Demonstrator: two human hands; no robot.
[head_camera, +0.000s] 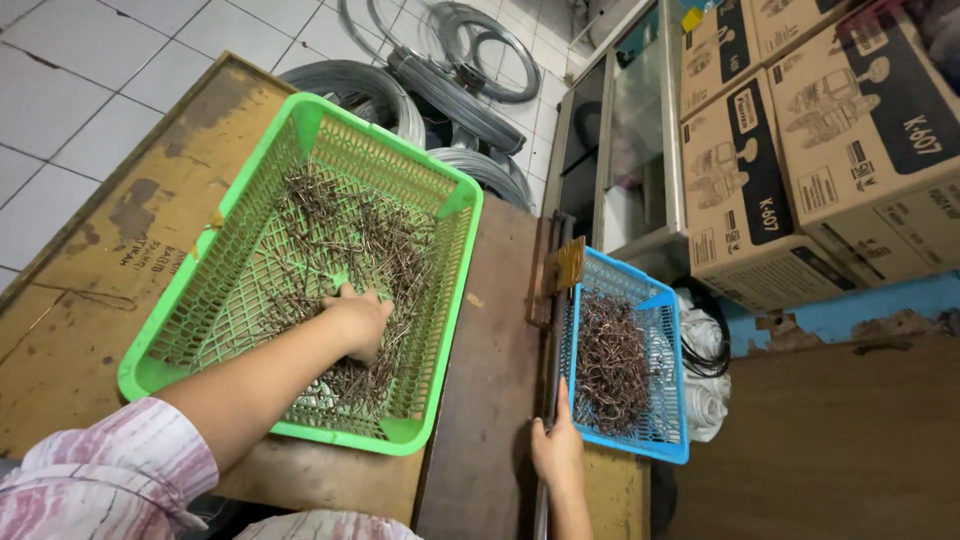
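Illumination is bright, even and diffuse; no single source is identifiable. The green basket (300, 270) is sharply rendered and vividly saturated. Shadows around the green basket are soft and faint. Left of it, the white floor tiles (70, 90) show mild sheen without harsh glare. Right of it, cardboard boxes (800, 150) lean and bow, indicating wide-angle distortion. Motion blur is negligible.

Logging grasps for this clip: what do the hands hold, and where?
Left hand is buried in metal hooks in the green basket; grasp unclear. Right hand touches the blue basket near edge.
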